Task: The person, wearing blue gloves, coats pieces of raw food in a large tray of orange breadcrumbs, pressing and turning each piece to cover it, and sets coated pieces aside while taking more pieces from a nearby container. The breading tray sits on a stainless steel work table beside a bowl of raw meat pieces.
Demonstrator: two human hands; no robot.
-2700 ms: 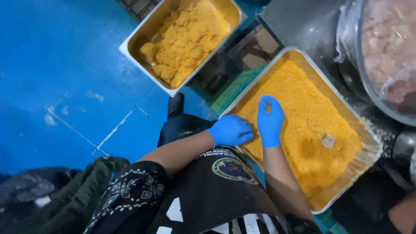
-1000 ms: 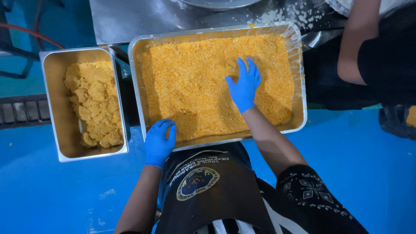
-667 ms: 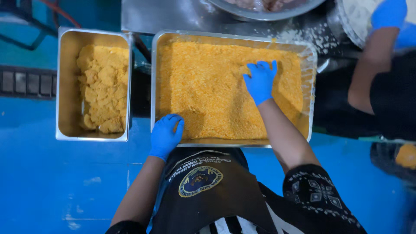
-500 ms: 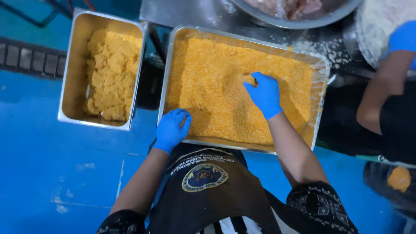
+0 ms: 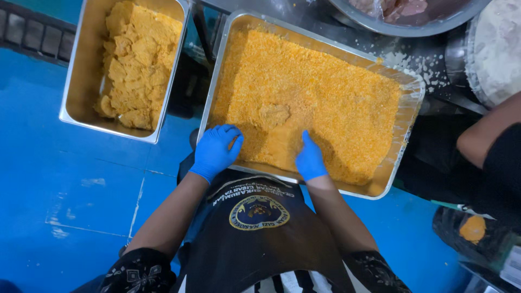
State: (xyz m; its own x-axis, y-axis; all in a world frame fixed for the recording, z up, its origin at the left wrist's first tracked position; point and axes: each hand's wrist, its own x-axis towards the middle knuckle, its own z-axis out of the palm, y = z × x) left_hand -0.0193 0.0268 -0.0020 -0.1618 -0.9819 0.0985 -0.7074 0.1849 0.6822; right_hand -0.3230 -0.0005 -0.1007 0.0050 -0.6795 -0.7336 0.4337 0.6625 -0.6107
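Observation:
A wide steel tray [image 5: 399,165] holds a deep layer of orange breadcrumbs [image 5: 331,103]. One breaded piece [image 5: 273,114] lies on the crumbs near the tray's front left. My left hand [image 5: 215,152], in a blue glove, rests on the tray's near rim with its fingertips in the crumbs. My right hand [image 5: 310,159], also gloved in blue, digs into the crumbs at the near edge, fingers partly buried. Both hands flank the breaded piece without touching it.
A second steel tray [image 5: 81,81] at the left holds several breaded pieces [image 5: 135,59]. A metal bowl of raw meat [image 5: 401,8] sits at the top, a white floury container [image 5: 496,49] at the right. Another person's arm [image 5: 485,138] reaches in at the right. The floor below is blue.
My right hand has pulled back from the middle of the crumbs to the near edge. A breaded piece now lies exposed where the hand was. The left hand stays on the rim.

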